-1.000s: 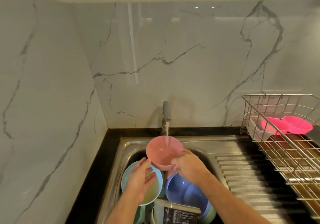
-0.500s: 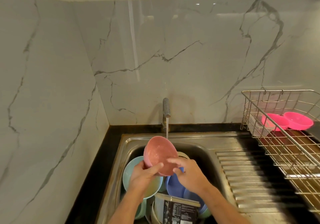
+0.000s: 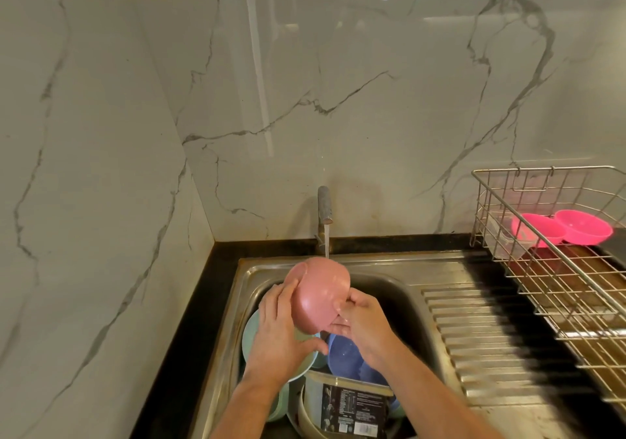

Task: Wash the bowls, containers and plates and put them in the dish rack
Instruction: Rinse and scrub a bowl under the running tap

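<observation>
A black stone worktop (image 3: 189,337) met 2 walls of white, grey-veined marble panelling (image 3: 338,99) in a corner. Set into it was a stainless-steel sink (image 3: 250,272) with a ribbed draining board (image 3: 474,330) on its right. A metal tap (image 3: 324,206) at the back wall released a thin stream of water (image 3: 327,245).

The stream fell onto a dusty-pink round plastic bowl (image 3: 321,293), held tilted above the basin with its outer side facing the camera. The left hand (image 3: 277,333) supported the bowl's left side with fingers nearly straight against it; the right hand (image 3: 362,320) gripped its right edge with curled fingers.

Below the hands, partly hidden by them, lay a pale green round plate (image 3: 252,332), a blue round bowl (image 3: 342,357) and a clear container with a dark printed label (image 3: 352,404), all crowded in the basin.

At right, a wire dish rack (image 3: 542,269) stood on the draining board and worktop. It held 2 bright pink bowls (image 3: 562,230) side by side and a clear plastic container (image 3: 501,245) just left of them.
</observation>
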